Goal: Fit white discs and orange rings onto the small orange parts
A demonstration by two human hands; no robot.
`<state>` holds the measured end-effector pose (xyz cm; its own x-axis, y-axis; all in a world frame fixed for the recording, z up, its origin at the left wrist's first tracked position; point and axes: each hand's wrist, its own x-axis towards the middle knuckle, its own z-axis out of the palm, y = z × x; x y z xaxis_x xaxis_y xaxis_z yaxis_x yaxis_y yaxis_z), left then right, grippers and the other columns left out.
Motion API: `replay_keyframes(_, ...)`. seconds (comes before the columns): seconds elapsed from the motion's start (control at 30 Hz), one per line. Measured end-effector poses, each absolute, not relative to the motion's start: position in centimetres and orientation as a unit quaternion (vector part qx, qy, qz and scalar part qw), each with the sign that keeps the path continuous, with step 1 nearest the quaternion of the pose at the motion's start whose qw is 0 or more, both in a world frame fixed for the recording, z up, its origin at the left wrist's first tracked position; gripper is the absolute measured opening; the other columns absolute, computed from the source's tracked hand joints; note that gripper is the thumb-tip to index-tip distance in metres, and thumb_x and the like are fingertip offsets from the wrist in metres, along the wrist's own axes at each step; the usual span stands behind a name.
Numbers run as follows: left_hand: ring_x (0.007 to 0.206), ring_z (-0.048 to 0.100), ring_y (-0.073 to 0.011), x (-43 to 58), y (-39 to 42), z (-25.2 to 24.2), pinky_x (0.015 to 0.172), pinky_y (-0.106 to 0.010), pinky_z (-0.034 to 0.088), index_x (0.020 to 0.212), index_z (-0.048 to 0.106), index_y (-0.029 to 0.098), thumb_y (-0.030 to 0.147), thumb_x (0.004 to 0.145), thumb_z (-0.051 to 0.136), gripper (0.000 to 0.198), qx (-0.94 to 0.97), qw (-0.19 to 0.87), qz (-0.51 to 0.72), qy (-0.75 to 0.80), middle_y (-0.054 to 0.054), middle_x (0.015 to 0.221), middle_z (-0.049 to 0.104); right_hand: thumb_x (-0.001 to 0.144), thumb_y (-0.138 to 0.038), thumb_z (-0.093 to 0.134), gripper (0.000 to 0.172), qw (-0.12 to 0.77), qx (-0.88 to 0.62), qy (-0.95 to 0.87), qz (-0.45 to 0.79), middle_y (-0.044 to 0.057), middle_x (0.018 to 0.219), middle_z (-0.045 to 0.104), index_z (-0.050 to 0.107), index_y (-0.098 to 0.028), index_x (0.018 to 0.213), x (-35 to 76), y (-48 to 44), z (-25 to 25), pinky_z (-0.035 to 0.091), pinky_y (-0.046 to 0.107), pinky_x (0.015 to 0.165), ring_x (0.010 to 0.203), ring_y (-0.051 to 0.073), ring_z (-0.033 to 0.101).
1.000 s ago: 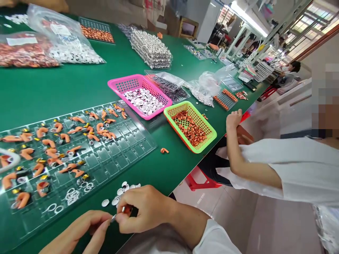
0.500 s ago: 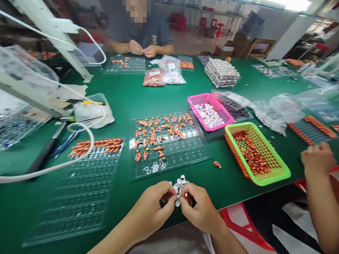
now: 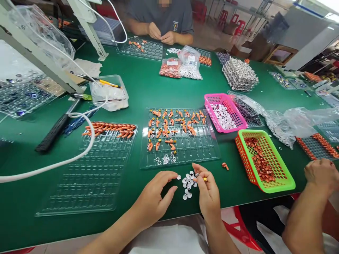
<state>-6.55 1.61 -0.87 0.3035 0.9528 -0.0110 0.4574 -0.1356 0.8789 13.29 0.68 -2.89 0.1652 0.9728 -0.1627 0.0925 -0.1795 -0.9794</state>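
My left hand (image 3: 155,197) is open on the green table, thumb and index finger apart. Its index fingertip touches a small white disc (image 3: 179,177) at the edge of a loose pile of white discs (image 3: 188,182). On the other side of the pile, my right hand (image 3: 209,192) pinches a small orange earbud piece (image 3: 205,179) with a yellow end; the fingers partly cover it. Just beyond lies a clear plastic tray (image 3: 196,150) with rows of orange earbud pieces (image 3: 165,123) and several white rings (image 3: 166,159). A single orange earbud piece (image 3: 225,165) lies right of my right hand.
At right stand a green basket (image 3: 287,181) of orange parts and a pink basket (image 3: 239,118) of white parts. Another clear tray (image 3: 87,187), a white cable (image 3: 91,141) and a hammer (image 3: 57,132) occupy the left. A co-worker's hand (image 3: 321,176) rests at right; another person sits opposite.
My hands have moved apart from over the white discs. The left has opened at the pile's edge; the right has turned upward with the earbud piece in its fingers. The camera view has shifted.
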Motion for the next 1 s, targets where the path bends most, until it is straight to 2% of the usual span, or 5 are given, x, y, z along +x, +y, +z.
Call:
replay_keyframes(0.1,0.111,0.064,-0.0235,-6.8,1.5,-1.2,0.098,-0.043,0.056,0.124,0.058,0.021,0.017,0.092,0.057,0.033,0.701,0.411,0.298,0.502,-0.011,0.12,0.067,0.099,-0.042,0.049,0.023,0.461,-0.604,-0.445,0.474,0.013,0.139,0.059,0.054,-0.022,0.089,12.0,0.6,-2.9,0.048,0.042,0.097,0.129,0.027,0.055)
replay_keyframes(0.33,0.131,0.049,-0.0359,-5.4,0.5,-2.0,0.106,-0.058,0.05,0.142,0.044,0.023,0.017,0.069,0.085,0.084,0.747,0.388,0.228,0.49,-0.015,0.143,0.054,0.097,-0.043,0.053,0.023,0.454,-0.593,-0.437,0.502,0.011,0.133,0.063,0.055,-0.022,0.089,10.6,0.6,-3.0,0.046,0.043,0.102,0.124,0.026,0.059)
replay_keyframes(0.57,0.124,0.058,-0.0309,-4.6,0.6,-2.7,0.104,-0.053,0.053,0.14,0.045,0.023,0.006,0.081,0.068,0.065,0.763,0.34,0.248,0.49,-0.012,0.136,0.061,0.097,-0.039,0.053,0.021,0.49,-0.59,-0.448,0.46,0.012,0.133,0.064,0.056,-0.022,0.087,12.7,0.5,-2.5,0.054,0.041,0.093,0.124,0.027,0.059)
replay_keyframes(0.77,0.104,0.071,-0.0252,-3.8,1.4,-3.0,0.087,-0.041,0.063,0.129,0.055,0.023,0.011,0.091,0.051,0.04,0.782,0.29,0.298,0.463,-0.011,0.121,0.07,0.099,-0.038,0.051,0.022,0.492,-0.561,-0.49,0.45,0.011,0.118,0.07,0.057,-0.021,0.088,15.1,0.2,-1.7,0.056,0.036,0.09,0.116,0.024,0.064)
replay_keyframes(1.0,0.099,0.072,-0.023,-3.2,4.4,1.8,0.083,-0.034,0.062,0.108,0.07,0.019,0.016,0.096,0.046,0.026,0.836,0.219,0.294,0.408,-0.011,0.112,0.073,0.1,-0.037,0.048,0.022,0.511,-0.569,-0.489,0.419,0.007,0.098,0.071,0.054,-0.022,0.086,18.6,-1.0,-2.6,0.055,0.033,0.085,0.096,0.019,0.069)
